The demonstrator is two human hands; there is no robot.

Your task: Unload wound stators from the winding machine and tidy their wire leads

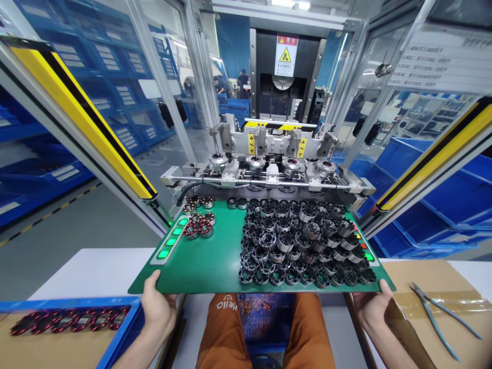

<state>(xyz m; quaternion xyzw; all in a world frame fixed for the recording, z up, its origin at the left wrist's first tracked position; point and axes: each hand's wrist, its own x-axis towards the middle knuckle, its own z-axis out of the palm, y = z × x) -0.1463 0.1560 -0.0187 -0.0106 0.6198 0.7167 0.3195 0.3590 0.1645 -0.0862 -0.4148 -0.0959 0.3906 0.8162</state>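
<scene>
My left hand (157, 306) is closed around the front left corner of a green worktop (215, 261), thumb above and fingers beneath. At the front right corner, my right hand (372, 304) grips the same worktop, with its thumb at the rim and its fingers partly hidden below. Many black motor stator cores (285, 241) are stacked on the worktop's right half. A small group of wound stators (200, 225) with reddish and copper wire sits at the back left. Two unwound cores (237, 203) stand near the back middle.
Behind the worktop is a winding machine (272, 164) with several round metal heads. Yellow-black posts (88, 118) flank it. Lit green buttons (173, 237) line the left side. A blue tray (132, 318) holds wound stators at lower left; pliers (434, 312) lie on cardboard at right.
</scene>
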